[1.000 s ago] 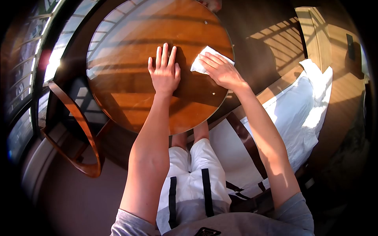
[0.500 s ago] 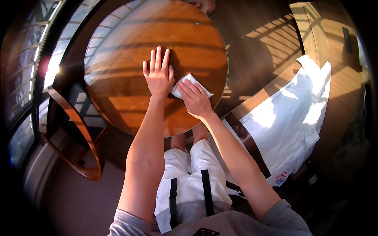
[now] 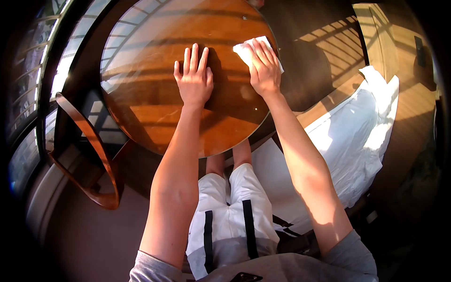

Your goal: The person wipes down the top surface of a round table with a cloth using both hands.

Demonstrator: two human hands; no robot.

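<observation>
Two bare hands are on a round, glossy wooden table [image 3: 155, 94] in slanting sunlight, seen from above as we look forward and down. The left hand [image 3: 194, 84] rests palm down near the middle of the surface, its fingers straight and parted, with a dark shadow just beside it. The right hand [image 3: 265, 70] lies over a white cloth [image 3: 243, 52], palm down, its fingers extended and close together. We find the cloth under those fingers at the table's right-hand rim; it appears folded, slightly bunched on the left, with one corner reaching the edge. Two small bright spots [image 3: 255, 109] show on the same side of the top, one above the cloth and one below; they are too small for us to identify. At right, beyond the table, a white garment [image 3: 350, 124] lies spread in sun and shade near a wooden panel [image 3: 371, 37]. Closer to us, a pale form [image 3: 270, 171] shows beside the right forearm; we cannot tell whether it is a bag or a seat, or what it may contain. A curved wooden chair frame [image 3: 105, 202] stands at left, near the window [image 3: 28, 94]. At the bottom are white shorts [image 3: 230, 221].
</observation>
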